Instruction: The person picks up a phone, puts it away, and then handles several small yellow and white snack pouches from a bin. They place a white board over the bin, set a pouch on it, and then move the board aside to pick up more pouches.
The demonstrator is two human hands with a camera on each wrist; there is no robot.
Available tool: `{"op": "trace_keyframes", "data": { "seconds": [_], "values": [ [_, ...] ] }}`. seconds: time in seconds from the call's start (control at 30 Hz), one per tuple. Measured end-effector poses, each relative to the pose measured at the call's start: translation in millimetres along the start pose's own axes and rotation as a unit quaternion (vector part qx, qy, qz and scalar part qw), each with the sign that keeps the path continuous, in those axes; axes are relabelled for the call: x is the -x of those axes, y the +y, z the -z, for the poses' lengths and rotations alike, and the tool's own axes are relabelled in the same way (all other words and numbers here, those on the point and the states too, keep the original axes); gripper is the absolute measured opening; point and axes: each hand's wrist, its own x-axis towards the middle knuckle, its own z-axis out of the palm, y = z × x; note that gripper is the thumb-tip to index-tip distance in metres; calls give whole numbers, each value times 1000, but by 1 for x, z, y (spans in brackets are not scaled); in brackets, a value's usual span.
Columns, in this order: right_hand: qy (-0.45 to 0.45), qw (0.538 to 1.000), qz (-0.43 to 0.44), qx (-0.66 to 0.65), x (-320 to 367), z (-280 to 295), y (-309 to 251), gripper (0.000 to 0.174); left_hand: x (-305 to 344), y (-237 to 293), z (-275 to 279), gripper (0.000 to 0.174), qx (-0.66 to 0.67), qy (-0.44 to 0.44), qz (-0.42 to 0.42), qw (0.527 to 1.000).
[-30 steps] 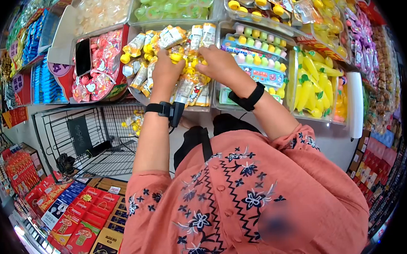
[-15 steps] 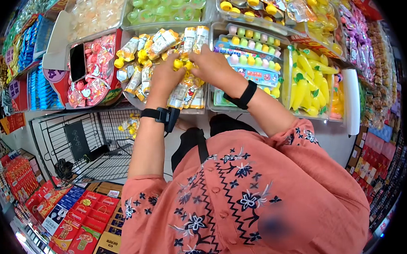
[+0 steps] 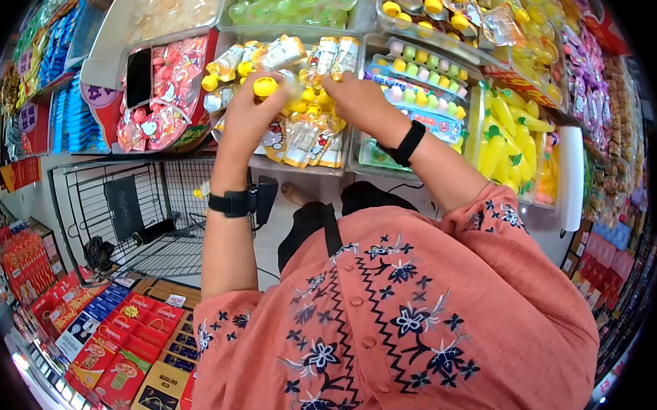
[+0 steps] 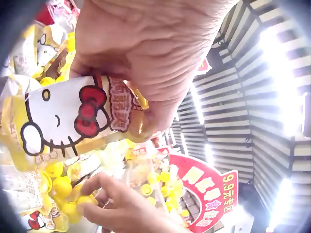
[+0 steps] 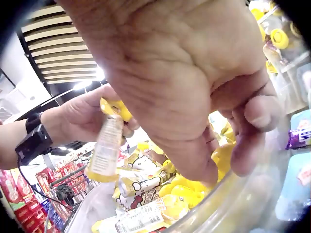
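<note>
In the head view my left hand point(image 3: 248, 113) is over the left part of a clear bin point(image 3: 301, 169) and grips a drink pouch by its yellow cap point(image 3: 265, 86). The left wrist view shows this pouch point(image 4: 73, 116) printed with a white cartoon cat face and red bow. My right hand point(image 3: 368, 106) reaches down among similar pouches point(image 3: 307, 143) at the bin's right side. There, in the right wrist view, thumb and finger pinch a yellow cap point(image 5: 223, 158). More yellow caps lie bunched below it.
A smartphone point(image 3: 140, 77) lies on pink packets in the left bin. Boxes of pastel-coloured capsules point(image 3: 419, 96) and yellow banana-shaped packs point(image 3: 507, 136) fill bins to the right. At lower left stands a wire shopping cart point(image 3: 124, 208), with red gift boxes point(image 3: 131, 341) beyond.
Both hands were close together over the caps. My left hand has come away to the left with a pouch, while the right hand stays at the pile.
</note>
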Motion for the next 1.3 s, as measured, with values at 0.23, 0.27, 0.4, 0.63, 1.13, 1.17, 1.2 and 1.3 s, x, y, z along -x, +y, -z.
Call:
{"op": "trace_keyframes", "data": {
  "seconds": [0.23,0.27,0.4,0.63,1.13,1.17,1.2,1.3],
  "values": [
    [-6,982,-37,-183,-14,18,12,24,66,33,57,30,60,80,25,995],
    [-35,957,-87,-274,-17,36,7,26,78,30,66,30,82,105,29,991],
    [-107,865,-149,-468,-15,105,-34,23,123,6,97,32,94,225,20,970],
    [-234,820,-33,-521,-20,91,-127,23,181,-86,136,29,115,322,134,930],
    [-401,732,-61,-547,-35,-186,-243,23,214,-279,134,47,-151,264,229,925],
    [-387,748,-51,-537,-31,-211,-241,21,218,-291,136,48,-150,253,224,929],
    [-411,755,-60,-507,-29,-213,-239,21,219,-300,136,50,-150,242,218,933],
    [-440,768,-84,-457,-22,-212,-230,21,216,-300,133,54,-51,175,264,947]
  ]
}}
